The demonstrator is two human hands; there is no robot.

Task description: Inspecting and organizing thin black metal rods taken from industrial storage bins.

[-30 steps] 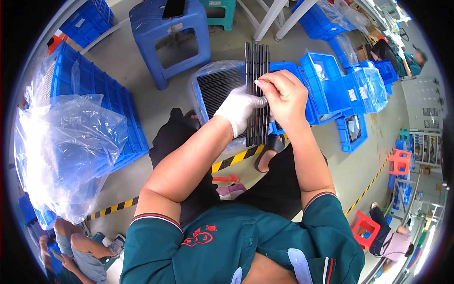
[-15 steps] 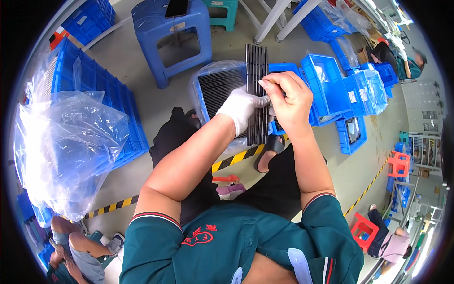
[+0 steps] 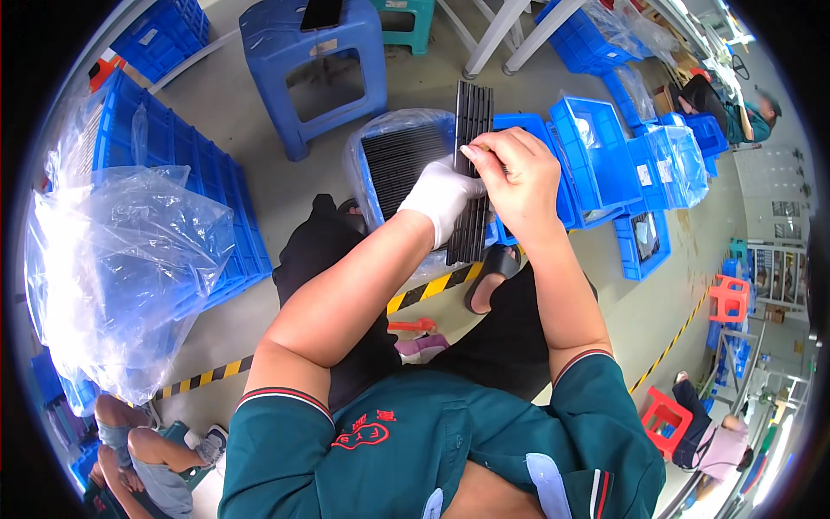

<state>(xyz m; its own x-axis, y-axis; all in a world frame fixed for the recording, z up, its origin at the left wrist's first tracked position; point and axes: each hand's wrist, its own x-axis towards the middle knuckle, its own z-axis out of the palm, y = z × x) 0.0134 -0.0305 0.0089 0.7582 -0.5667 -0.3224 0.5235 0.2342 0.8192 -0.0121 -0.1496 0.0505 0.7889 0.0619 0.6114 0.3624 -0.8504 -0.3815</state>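
A bundle of long, narrow black strips [image 3: 472, 112] stands upright in my left hand [image 3: 443, 197], which wears a white glove and is closed around the bundle's middle. My bare right hand [image 3: 517, 173] pinches at the strips with thumb and forefinger, just above the gloved fingers. Whether it has hold of one strip or only presses on them cannot be made out. Behind the bundle sits a blue crate lined with clear plastic [image 3: 356, 173], filled with rows of similar black strips [image 3: 400, 160].
Blue bins [image 3: 592, 151] are grouped on the right. A blue stool [image 3: 311, 56] with a dark phone [image 3: 322, 14] stands ahead. At left, clear plastic [image 3: 130, 259] drapes over stacked blue crates [image 3: 186, 164]. Striped tape [image 3: 432, 290] marks the floor. Other people sit at the edges.
The bundle has turned slightly, its strips now looking closer together and tilted a little. My right hand has shifted slightly left along with its pinch. The left hand keeps its hold.
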